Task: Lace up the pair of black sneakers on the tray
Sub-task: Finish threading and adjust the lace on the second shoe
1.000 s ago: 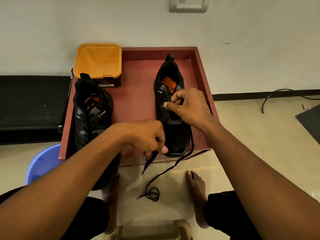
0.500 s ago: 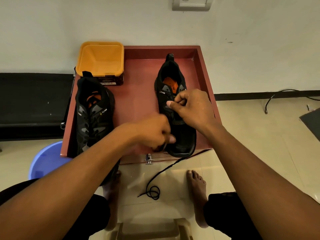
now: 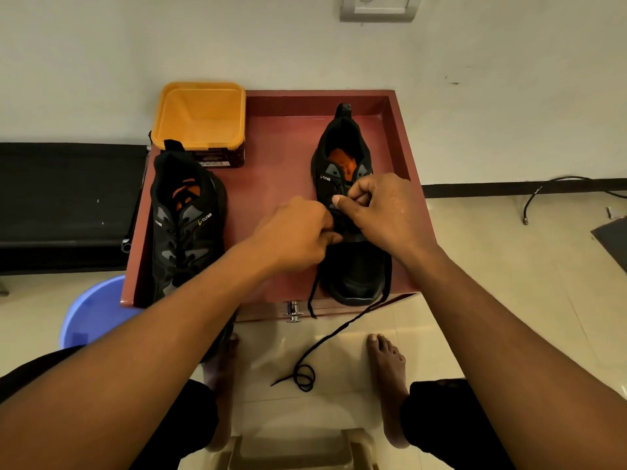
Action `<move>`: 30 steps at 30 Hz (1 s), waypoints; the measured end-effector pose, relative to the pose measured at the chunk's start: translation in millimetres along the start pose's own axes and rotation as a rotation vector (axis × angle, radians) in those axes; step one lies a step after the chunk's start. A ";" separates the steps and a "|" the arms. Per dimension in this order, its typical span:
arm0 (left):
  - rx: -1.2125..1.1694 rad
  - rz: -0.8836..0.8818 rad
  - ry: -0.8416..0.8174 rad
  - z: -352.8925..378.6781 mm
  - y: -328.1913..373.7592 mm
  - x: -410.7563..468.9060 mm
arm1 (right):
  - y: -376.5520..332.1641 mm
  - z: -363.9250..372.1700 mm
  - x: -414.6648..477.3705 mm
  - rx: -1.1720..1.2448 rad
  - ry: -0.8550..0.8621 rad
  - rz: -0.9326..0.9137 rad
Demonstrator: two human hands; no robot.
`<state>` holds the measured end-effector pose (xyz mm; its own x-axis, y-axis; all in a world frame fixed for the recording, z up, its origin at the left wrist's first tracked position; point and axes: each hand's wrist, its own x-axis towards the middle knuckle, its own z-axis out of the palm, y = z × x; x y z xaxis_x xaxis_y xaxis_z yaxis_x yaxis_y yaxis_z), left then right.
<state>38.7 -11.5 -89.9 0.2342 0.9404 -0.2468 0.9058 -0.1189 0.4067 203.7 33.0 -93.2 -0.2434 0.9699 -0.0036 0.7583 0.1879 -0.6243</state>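
Note:
Two black sneakers with orange insoles lie on a maroon tray [image 3: 278, 157]. The left sneaker [image 3: 185, 222] has its lace through the eyelets. Both hands work at the eyelets in the middle of the right sneaker [image 3: 353, 266]. My right hand [image 3: 380, 212] has curled fingers pinching at the eyelets there. My left hand [image 3: 295, 232] pinches the black lace [image 3: 339, 334] beside the shoe's left edge. One lace end hangs over the tray front; the other trails to a coil on the floor.
An orange tub [image 3: 200, 120] stands at the tray's back left. A blue basin [image 3: 91, 310] sits on the floor at the left, beside a black bench [image 3: 64, 205]. My bare feet and a plastic stool [image 3: 291, 449] are below the tray. A wall rises behind.
My left hand has moved up from the tray's front edge to the middle of the right sneaker, drawing the lace with it. My right hand stays at the eyelets.

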 end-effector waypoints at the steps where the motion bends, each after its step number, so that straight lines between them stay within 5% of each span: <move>1: -0.048 0.044 -0.065 -1.4 0.4 0.0 | 0.4 0.3 0.0 0.000 0.005 -0.002; 6: -0.101 0.222 -0.540 10.2 12.7 -15.2 | 4.2 -2.3 2.6 0.032 -0.011 -0.002; 9: -0.143 0.107 -0.474 10.1 4.8 -13.7 | 4.9 -2.9 5.1 0.051 -0.016 -0.008; 15: -0.063 -0.002 0.072 7.2 -1.8 -1.2 | 4.1 -1.3 2.4 0.008 -0.002 -0.017; 18: -0.124 0.075 -0.006 4.9 -2.4 1.5 | 4.8 -1.8 2.0 0.017 -0.001 -0.010; 22: -0.136 0.281 -0.439 8.9 9.8 -10.0 | 7.3 -0.4 3.2 0.042 -0.008 -0.009; 26: -0.215 0.167 -0.564 14.7 5.8 -13.9 | 8.3 -2.4 7.8 0.073 -0.049 -0.007; 28: -0.194 0.066 -0.495 2.5 -3.5 -9.8 | 7.0 -2.1 6.8 0.046 -0.042 -0.008; 30: -0.109 0.013 -0.255 -4.3 -6.6 -5.5 | 5.9 -2.0 4.7 0.014 -0.028 -0.015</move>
<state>29.9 -14.5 -87.4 0.3392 0.8265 -0.4493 0.8622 -0.0821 0.4999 208.2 39.0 -95.3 -0.2718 0.9622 -0.0156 0.7458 0.2003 -0.6353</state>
